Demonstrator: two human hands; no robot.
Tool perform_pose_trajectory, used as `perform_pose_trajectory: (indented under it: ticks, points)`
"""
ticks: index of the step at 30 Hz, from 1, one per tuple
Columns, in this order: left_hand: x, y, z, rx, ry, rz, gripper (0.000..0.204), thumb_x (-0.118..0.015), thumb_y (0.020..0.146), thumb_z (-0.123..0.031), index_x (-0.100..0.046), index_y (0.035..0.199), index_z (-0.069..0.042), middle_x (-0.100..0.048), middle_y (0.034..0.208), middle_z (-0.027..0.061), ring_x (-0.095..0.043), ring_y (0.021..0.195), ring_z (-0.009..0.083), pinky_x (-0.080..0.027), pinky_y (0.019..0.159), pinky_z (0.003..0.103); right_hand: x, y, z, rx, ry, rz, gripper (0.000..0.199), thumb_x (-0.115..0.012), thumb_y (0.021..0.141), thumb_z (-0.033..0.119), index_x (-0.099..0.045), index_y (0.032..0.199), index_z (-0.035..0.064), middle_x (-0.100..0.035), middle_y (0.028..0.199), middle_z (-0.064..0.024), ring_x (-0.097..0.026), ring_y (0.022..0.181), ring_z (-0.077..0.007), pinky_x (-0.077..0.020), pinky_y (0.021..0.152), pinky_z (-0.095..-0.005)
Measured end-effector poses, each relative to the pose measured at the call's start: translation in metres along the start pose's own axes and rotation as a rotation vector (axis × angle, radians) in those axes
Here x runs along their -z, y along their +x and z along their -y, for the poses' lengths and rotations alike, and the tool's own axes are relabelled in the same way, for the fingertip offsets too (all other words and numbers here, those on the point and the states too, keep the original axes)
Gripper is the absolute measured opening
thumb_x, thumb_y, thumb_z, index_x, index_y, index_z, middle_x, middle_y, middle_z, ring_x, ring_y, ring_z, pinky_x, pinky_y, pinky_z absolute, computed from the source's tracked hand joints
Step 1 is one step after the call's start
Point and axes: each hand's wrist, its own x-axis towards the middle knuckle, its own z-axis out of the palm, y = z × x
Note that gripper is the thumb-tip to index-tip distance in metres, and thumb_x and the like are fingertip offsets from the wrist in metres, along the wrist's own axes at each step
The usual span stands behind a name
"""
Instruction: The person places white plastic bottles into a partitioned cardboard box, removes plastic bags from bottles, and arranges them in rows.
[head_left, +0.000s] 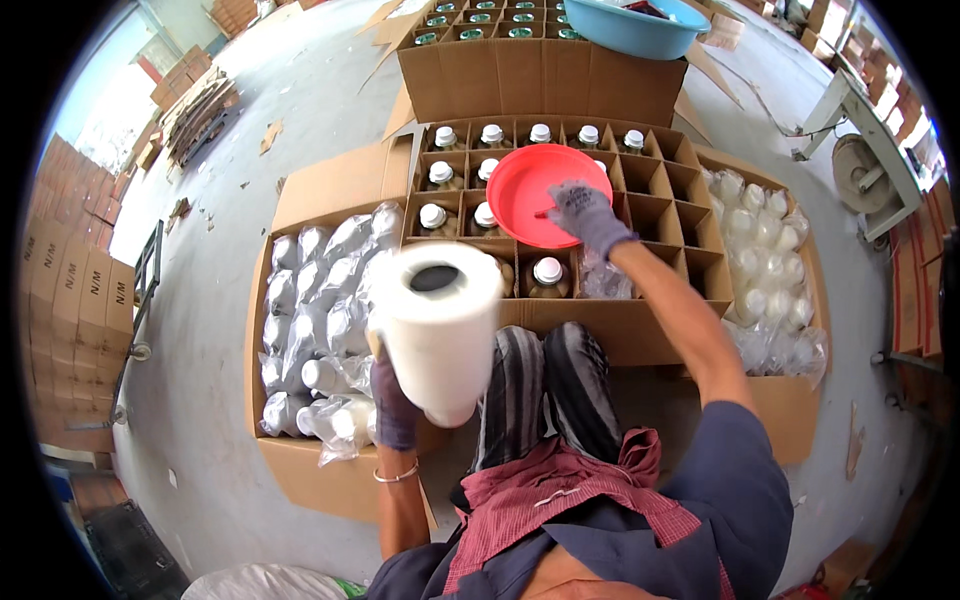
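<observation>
My left hand (395, 402), in a grey glove, grips a large white roll of plastic film (440, 330) from its left side. The roll stands nearly upright, its dark hollow core facing up. My right hand (588, 214), gloved in grey too, reaches into a shallow red bowl (522, 180). Its fingers are bent together near the bowl's floor, by a small dark red bit; what they pinch, if anything, I cannot make out. Beneath the bowl is a divided cardboard box (655, 215) with several white-capped bottles (547, 275) in its cells.
A carton (340, 285) of plastic-wrapped bottles stands left, another (765, 255) right. Behind, a divided carton (535, 85) holds green-topped containers, with a blue basin (640, 28) on its corner. Stacked boxes (75, 310) line the left; a metal-framed machine (860, 160) stands right.
</observation>
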Motion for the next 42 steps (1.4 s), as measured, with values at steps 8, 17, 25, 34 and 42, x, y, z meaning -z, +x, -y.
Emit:
perform_pose_trajectory:
  ticks: [8,17,25,34,42]
  points:
    - [-0.035,-0.042,0.016,0.359,-0.3,0.086,0.029,-0.056,0.092,-0.02,-0.06,0.114,-0.001,-0.07,0.095,0.0159,-0.068,0.086,0.0329,-0.054,0.072,0.041,-0.03,0.013,-0.042,0.02,0.487,-0.12,0.033,-0.063,0.082,0.024,-0.059,0.11,0.0067,-0.067,0.098,-0.0117,-0.067,0.086,-0.0282,-0.0537,0.07,-0.0393]
    - [-0.054,-0.016,0.053,0.08,-0.452,0.233,0.042,-0.07,0.08,-0.021,-0.06,0.116,-0.001,-0.068,0.103,0.0167,-0.066,0.095,0.0345,-0.053,0.079,0.04,0.082,-0.127,0.051,1.237,0.221,-0.329,0.022,-0.07,0.073,0.014,-0.058,0.092,0.0112,-0.057,0.104,-0.0058,-0.057,0.106,-0.0242,-0.0471,0.095,-0.0474]
    - [-0.075,0.003,0.082,0.21,-0.79,0.55,0.038,-0.067,0.084,-0.021,-0.061,0.116,-0.001,-0.069,0.1,0.0135,-0.068,0.09,0.0287,-0.053,0.079,0.036,0.096,-0.146,0.064,1.536,-0.111,-0.449,0.019,-0.066,0.072,0.017,-0.058,0.088,0.0103,-0.055,0.114,-0.0087,-0.052,0.117,-0.028,-0.0409,0.107,-0.0525]
    - [-0.085,0.021,0.096,-0.02,-0.695,0.792,0.025,-0.069,0.083,-0.02,-0.068,0.101,-0.002,-0.071,0.094,0.0108,-0.068,0.081,0.0231,-0.053,0.073,0.032,0.112,-0.156,0.077,1.769,-0.423,-0.473,0.025,-0.058,0.075,0.023,-0.063,0.097,0.0119,-0.057,0.114,-0.0073,-0.05,0.122,-0.0262,-0.0335,0.115,-0.0502]
    - [-0.091,0.022,0.08,0.426,-0.966,0.922,0.022,-0.07,0.083,-0.018,-0.069,0.099,-0.003,-0.069,0.088,0.0031,-0.064,0.077,0.0119,-0.052,0.067,0.028,0.113,-0.141,0.082,1.919,-0.585,-0.711,0.019,-0.056,0.08,0.017,-0.061,0.097,0.0091,-0.059,0.108,-0.0055,-0.056,0.114,-0.0224,-0.0329,0.116,-0.0487]
